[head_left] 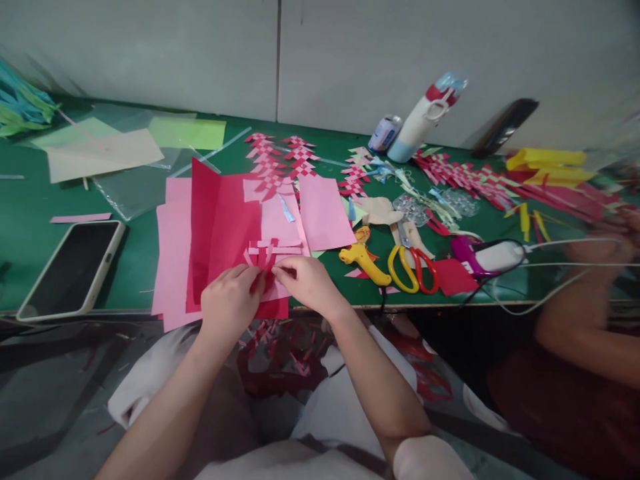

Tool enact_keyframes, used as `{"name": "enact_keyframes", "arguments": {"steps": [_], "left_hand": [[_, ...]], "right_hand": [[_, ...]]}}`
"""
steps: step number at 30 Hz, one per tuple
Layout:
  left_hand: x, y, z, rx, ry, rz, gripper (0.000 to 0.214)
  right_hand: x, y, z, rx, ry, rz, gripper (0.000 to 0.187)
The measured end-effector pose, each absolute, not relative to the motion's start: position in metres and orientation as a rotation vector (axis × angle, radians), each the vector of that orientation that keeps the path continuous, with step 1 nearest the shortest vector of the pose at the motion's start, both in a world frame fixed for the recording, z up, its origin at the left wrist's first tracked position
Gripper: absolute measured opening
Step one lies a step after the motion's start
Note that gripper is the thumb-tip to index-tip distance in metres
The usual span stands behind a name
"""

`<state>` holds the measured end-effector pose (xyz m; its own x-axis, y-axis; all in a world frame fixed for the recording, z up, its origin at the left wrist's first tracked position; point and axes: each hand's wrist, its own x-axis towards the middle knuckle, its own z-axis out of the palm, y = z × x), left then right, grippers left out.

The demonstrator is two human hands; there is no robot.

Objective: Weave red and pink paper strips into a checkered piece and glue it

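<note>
Left fingers (255, 280) and right fingers (285, 265) clamped on pink strips (283, 251), red sheet (233, 223) beneath

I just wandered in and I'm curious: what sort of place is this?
Probably a papercraft workspace, though home or workshop I cannot tell. The left hand and right hand hold pink paper strips, woven paper pieces lie beyond them, and scissors rest on the same green table.
</note>
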<state>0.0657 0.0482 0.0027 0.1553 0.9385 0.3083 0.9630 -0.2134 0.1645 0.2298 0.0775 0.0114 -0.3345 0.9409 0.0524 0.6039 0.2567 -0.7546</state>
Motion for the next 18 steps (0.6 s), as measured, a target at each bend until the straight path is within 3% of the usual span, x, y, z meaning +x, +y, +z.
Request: {"name": "enact_keyframes", "arguments": {"steps": [12,18], "left_hand": [[0.0659,0.0473,0.0023,-2.324,-1.907,-0.549,0.024],[0.0656,0.0474,0.0025,-2.332,-1.903,-0.54,0.023]], "right_hand": [[0.2291,0.0818,0.0082,-1.454,-1.769,1.052,0.013],[0.2305,0.0785,0.0088,-1.446,-1.932,0.885,0.011]]}}
